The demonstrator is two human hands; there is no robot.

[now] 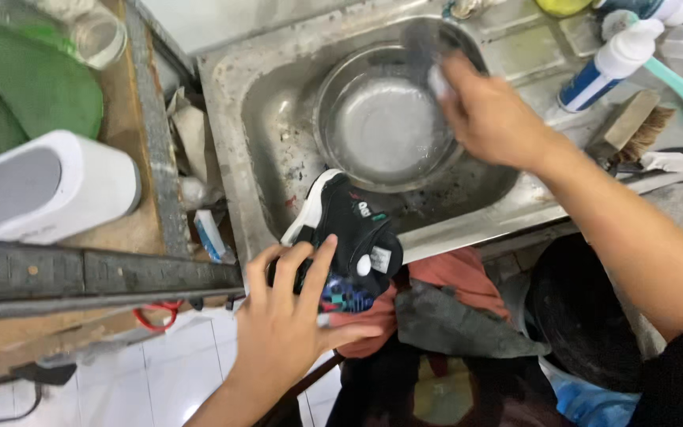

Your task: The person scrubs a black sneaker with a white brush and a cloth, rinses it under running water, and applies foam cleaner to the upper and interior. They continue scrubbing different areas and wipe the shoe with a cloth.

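My left hand [290, 320] grips a black sneaker [349, 237] with a white sole and coloured patches, held at the front edge of a steel sink [239, 95]. My right hand [492, 115] reaches over the sink and holds a small dark scrubbing pad [428, 51], blurred, against the rim of a round metal basin [381, 119]. The basin sits inside the sink and holds some water.
A scrub brush [634, 126] and a white and blue bottle [606, 67] lie on the sink's right ledge. A white cylinder [49, 186] and green plate [33, 87] stand at left. Red and grey cloths [452, 308] and a black bucket [579, 316] sit below the sink.
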